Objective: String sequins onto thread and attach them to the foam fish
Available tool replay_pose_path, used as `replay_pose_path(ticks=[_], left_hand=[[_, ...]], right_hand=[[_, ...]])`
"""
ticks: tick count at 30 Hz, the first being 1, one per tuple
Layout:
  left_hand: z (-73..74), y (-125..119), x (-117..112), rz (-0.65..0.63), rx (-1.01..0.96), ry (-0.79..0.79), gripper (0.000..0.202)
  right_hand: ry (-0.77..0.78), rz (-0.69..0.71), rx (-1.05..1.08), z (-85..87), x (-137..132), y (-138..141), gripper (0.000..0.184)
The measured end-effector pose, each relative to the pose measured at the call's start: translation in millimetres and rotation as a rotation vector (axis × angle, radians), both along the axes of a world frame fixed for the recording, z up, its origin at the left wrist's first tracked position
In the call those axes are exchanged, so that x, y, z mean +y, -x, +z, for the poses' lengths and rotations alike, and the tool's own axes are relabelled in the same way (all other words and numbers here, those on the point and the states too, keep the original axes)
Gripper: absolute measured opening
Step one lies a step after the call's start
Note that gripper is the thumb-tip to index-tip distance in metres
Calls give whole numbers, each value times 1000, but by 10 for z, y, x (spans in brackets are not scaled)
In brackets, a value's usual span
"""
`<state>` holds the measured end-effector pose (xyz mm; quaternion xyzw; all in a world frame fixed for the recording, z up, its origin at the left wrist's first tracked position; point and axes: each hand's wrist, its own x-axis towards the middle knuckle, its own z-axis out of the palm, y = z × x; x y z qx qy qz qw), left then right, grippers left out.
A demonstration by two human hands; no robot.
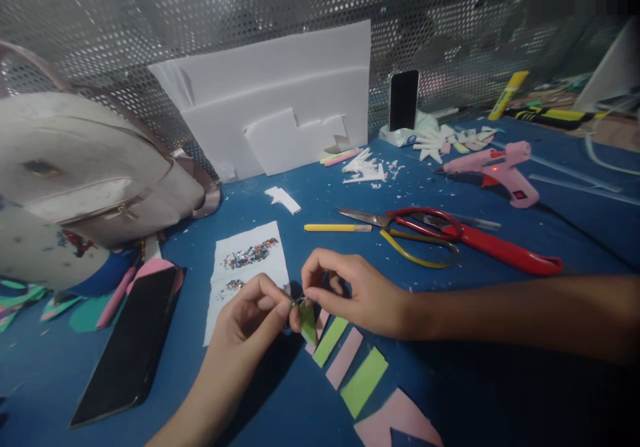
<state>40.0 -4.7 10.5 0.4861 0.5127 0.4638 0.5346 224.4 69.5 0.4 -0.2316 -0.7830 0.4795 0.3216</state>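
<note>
My left hand [253,320] is closed in a pinch; a tiny shiny greenish piece shows at its fingertips. Opposite it, my right hand [353,294] pinches what looks like a thin dark strand, and the fingertips of both hands almost meet. Just under them a green strip [309,324] stands tilted by the left fingers. From there a row of flat green and pink strips runs toward the near edge, among them a pink strip [345,358] and a wider green strip [365,382]. A pink notched piece [400,420] lies at its end. A white paper [220,320] with colourful glitter bits [250,254] lies behind my left hand.
Red-handled scissors [425,227], a red-handled tool [505,250] and a yellow pen [337,228] lie beyond my right hand. A pink glue gun [495,170] rests at right. At left are a black phone [130,347] and a pale backpack [90,167]. Another phone [403,100] stands behind paper scraps [367,164].
</note>
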Motion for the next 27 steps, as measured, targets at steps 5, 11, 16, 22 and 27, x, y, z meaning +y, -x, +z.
replay_pose_path(ticks=[5,11,16,22,27], left_hand=[[-23,8,11,3,-2,4,21],[-30,11,8,20,-1,12,21],[-26,10,13,24,24,3,22],[0,-6,1,38,63,-13,23],[1,-10,6,6,37,-26,23]], right_hand=[[6,8,-1,0,-4,1,1],[9,14,13,-12,0,-3,2],[17,-10,-17,9,-8,-4,2],[-16,-35,-24,9,-16,-5,6],[-73,-80,-43,58,-21,-71,9]])
